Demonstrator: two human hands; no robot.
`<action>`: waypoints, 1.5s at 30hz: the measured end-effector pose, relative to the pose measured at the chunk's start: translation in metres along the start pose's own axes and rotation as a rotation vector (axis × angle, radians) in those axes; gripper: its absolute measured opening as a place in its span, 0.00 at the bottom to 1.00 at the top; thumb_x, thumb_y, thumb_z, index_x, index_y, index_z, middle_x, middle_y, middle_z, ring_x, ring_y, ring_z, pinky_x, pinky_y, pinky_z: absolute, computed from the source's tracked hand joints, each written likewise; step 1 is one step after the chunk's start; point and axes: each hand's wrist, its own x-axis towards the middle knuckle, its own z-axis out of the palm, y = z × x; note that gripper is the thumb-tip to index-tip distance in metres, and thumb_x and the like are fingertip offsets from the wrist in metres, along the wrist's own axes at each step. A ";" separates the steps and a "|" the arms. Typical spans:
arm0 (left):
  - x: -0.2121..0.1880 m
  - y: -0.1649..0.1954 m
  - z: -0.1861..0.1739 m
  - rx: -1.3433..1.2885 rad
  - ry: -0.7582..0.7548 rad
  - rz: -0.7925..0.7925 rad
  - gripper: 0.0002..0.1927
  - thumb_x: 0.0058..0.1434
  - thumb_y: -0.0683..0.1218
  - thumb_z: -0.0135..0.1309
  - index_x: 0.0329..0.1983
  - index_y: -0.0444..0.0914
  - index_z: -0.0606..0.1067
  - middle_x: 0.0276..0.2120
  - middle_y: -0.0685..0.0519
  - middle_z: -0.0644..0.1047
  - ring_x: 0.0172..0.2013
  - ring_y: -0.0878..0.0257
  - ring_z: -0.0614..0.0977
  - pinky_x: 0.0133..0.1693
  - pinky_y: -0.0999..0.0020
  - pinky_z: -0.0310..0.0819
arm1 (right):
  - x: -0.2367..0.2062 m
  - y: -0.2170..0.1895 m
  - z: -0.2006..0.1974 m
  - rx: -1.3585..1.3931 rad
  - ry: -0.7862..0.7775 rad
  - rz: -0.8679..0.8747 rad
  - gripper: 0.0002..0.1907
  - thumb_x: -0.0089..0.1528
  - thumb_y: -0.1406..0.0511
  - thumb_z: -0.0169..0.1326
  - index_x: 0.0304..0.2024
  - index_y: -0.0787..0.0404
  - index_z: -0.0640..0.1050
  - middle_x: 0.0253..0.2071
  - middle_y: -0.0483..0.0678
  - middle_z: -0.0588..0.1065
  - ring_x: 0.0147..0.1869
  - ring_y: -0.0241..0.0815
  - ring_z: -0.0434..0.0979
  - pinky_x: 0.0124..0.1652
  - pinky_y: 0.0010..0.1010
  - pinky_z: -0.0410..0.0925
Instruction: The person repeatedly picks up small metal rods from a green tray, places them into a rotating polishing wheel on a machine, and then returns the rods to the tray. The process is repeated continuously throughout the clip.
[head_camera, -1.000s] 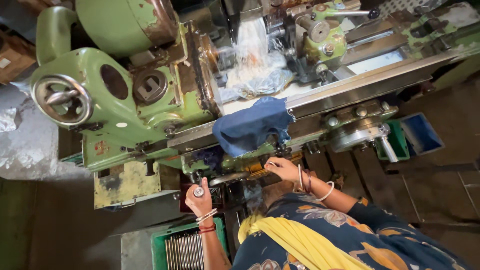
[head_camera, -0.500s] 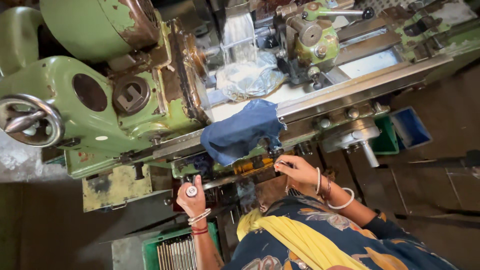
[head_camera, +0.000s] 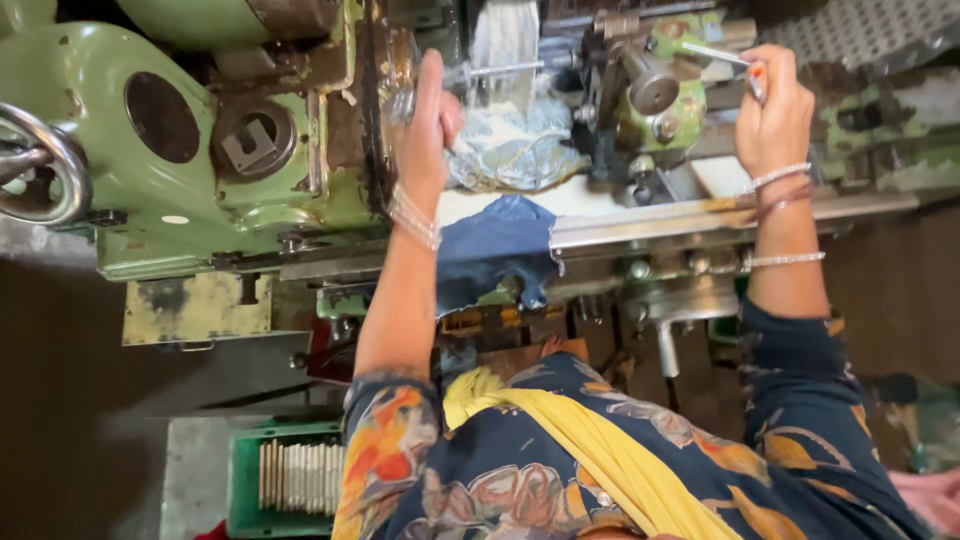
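Observation:
My left hand (head_camera: 430, 125) is raised to the chuck (head_camera: 385, 100) of the green lathe (head_camera: 150, 150), fingers closed around a small shiny metal piece held against the chuck. My right hand (head_camera: 772, 110) is up at the green tool post (head_camera: 655, 95), gripping a thin metal lever (head_camera: 715, 55) that sticks out of it. Bangles sit on both wrists. A blue cloth (head_camera: 495, 250) hangs over the lathe bed between my arms.
A large handwheel (head_camera: 40, 165) sticks out at the far left. Crumpled clear plastic (head_camera: 510, 155) lies on the bed behind the cloth. A green crate (head_camera: 245, 480) with several flat metal pieces stands on the floor at lower left. The steel bed rail (head_camera: 680, 220) runs right.
Both hands have risen from under the lathe bed to the machine top: the left, with its small metal piece, to the chuck, the right to the tool post lever. The view has moved closer.

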 end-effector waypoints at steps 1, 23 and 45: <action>0.034 -0.022 0.015 -0.160 0.024 -0.169 0.28 0.66 0.58 0.62 0.16 0.43 0.66 0.16 0.56 0.68 0.16 0.67 0.68 0.21 0.71 0.59 | 0.022 0.012 0.000 -0.097 0.030 -0.069 0.05 0.80 0.69 0.46 0.54 0.62 0.74 0.42 0.59 0.75 0.46 0.60 0.76 0.47 0.47 0.67; 0.101 -0.192 0.116 0.293 0.698 -0.411 0.27 0.63 0.54 0.47 0.51 0.24 0.75 0.55 0.28 0.76 0.55 0.38 0.79 0.56 0.51 0.72 | 0.054 0.115 0.037 -0.360 -0.070 0.107 0.06 0.74 0.65 0.49 0.49 0.59 0.75 0.48 0.66 0.70 0.46 0.74 0.73 0.44 0.60 0.66; 0.107 -0.174 0.104 0.268 0.705 -0.289 0.29 0.67 0.55 0.48 0.56 0.24 0.74 0.60 0.30 0.73 0.61 0.39 0.74 0.61 0.55 0.66 | 0.052 0.116 0.040 -0.268 -0.029 0.004 0.08 0.78 0.66 0.49 0.48 0.64 0.76 0.48 0.68 0.72 0.50 0.72 0.72 0.48 0.57 0.65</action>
